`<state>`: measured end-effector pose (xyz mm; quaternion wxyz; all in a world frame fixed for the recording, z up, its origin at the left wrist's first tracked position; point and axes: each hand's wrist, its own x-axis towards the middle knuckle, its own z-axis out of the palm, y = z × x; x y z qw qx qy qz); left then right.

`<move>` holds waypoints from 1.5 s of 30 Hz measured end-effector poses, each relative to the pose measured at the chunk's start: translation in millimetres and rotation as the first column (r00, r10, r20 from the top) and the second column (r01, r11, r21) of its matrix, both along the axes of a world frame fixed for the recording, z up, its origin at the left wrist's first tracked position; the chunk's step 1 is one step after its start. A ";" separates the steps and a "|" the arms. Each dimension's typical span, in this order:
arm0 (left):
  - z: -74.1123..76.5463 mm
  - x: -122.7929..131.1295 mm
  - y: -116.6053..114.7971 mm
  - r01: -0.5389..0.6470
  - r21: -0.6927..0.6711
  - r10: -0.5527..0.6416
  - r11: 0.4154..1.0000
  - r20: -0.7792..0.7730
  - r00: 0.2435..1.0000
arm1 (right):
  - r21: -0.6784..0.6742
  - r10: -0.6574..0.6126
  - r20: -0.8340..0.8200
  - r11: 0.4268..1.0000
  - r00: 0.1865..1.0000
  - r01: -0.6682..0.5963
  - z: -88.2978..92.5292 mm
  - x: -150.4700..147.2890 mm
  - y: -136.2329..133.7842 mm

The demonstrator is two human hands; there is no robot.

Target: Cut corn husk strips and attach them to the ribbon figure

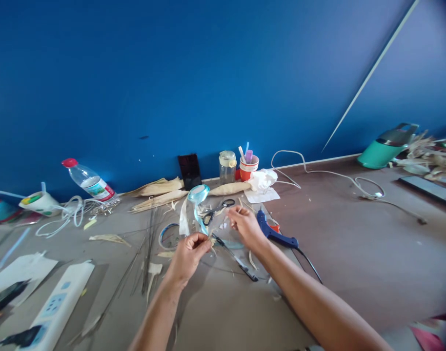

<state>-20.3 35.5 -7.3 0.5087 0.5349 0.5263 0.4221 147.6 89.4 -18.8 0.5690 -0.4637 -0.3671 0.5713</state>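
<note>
My left hand (189, 254) is closed in a pinch, with a small straw-coloured piece (213, 240) at its fingertips. To its right and a little higher, my right hand (248, 227) is also pinched; whatever lies between its fingers is too small to make out. Black-handled scissors (228, 203) lie just beyond the hands. A black pen-like tool (241, 265) rests on the table between my forearms. Beside my right wrist is a blue glue gun (277, 236) with a dark cord. A roll of light-blue ribbon (198, 194) is behind my left hand.
Dried corn husks (159, 197), a dark phone (190, 170), a clear jar (227, 167) and red-and-white paper cups (248, 169) line the blue wall. Thin wires (148, 253) and a power strip (58, 304) lie left. A white cable (329, 171) and green flask (382, 148) are right.
</note>
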 end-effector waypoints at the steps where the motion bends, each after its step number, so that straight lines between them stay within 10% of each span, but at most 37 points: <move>1: -0.3 -1.5 0.4 -0.017 -0.005 0.017 1.000 0.015 1.000 | 0.004 -0.033 0.005 0.999 0.999 0.033 -0.9 5.2 4.5; 10: -9.2 -12.7 5.7 -0.146 -0.034 0.150 0.989 0.145 0.978 | 0.245 -0.141 0.389 0.968 0.910 0.045 4.0 20.2 6.2; 18: -17.4 -12.6 7.8 -0.157 -0.084 0.172 0.984 0.225 0.959 | 0.329 -0.150 0.780 0.924 0.607 -0.195 -4.9 23.9 8.3; 35: -22.6 -7.8 8.9 -0.148 -0.213 0.190 0.966 0.196 0.962 | 0.255 0.082 0.454 0.942 0.887 -0.217 -10.3 31.1 15.1; 45: -23.6 -9.8 11.2 -0.168 -0.086 0.178 0.982 0.120 0.977 | 0.206 0.141 0.383 0.950 0.913 -0.234 -11.1 26.8 15.0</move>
